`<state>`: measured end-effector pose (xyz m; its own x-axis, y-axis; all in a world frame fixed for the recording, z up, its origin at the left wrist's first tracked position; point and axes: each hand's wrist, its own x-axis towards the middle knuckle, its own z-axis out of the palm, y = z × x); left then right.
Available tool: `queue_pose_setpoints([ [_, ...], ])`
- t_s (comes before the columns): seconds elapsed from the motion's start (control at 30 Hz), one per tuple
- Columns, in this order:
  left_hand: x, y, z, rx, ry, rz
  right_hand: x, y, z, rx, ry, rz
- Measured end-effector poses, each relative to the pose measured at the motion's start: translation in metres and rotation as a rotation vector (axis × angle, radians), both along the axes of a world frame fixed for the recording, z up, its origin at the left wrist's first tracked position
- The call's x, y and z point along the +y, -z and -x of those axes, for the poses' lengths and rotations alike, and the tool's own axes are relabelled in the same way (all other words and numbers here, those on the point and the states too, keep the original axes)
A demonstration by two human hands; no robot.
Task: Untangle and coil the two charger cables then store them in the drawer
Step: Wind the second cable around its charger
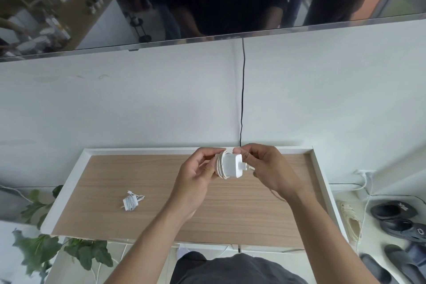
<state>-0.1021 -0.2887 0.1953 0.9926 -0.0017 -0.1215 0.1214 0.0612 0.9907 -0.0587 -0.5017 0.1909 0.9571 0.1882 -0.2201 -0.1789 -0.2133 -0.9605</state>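
Wood-grain laminate topped the worktop [138, 168], framed by a white rim. At its left lay the first charger [130, 201], its cable wound round the small white plug block, one connector end sticking up loose. It looked finished and ready to store.

Further right, above the worktop's middle, the left hand [196, 175] was closed on the second charger [230, 166], fingers curled round the cable loops at the block's left side. The right hand [265, 168] pinched the other side, thumb and forefinger shut near the plug prongs, seemingly tucking in the cable's tail.

Both chargers looked light and rigid at the block, with thin, springy cable likely to unwind if released carelessly. The safest hold would be across the wound loops themselves, squeezing them against the block, not by the loose end or the prongs. The smooth plastic could slip in a pinch.

How the tail end was secured could not be made out, as the right fingers covered it. No drawer was plainly visible; it may have sat below the worktop's near edge, hidden by the person's forearms and dark shirt. Sandals [401, 221] lay on the floor at far right, partly cut off by the frame edge.
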Motion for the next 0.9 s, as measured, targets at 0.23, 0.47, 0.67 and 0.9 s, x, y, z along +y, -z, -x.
queue_pose_setpoints([
  [0.23, -0.002, 0.002, -0.010, 0.014, -0.158, 0.168, 0.008, 0.010, 0.016, -0.061, -0.194, 0.178],
  [0.47, 0.014, 0.007, -0.012, -0.142, -0.179, -0.435, 0.001, -0.011, 0.022, -0.158, -0.326, 0.253],
  [0.67, 0.013, 0.007, -0.011, -0.246, -0.022, -0.611, -0.008, -0.029, 0.013, -0.225, -0.273, 0.282],
  [0.9, 0.008, 0.000, -0.007, -0.063, 0.148, -0.348, -0.017, -0.032, -0.001, -0.224, -0.144, 0.184],
])
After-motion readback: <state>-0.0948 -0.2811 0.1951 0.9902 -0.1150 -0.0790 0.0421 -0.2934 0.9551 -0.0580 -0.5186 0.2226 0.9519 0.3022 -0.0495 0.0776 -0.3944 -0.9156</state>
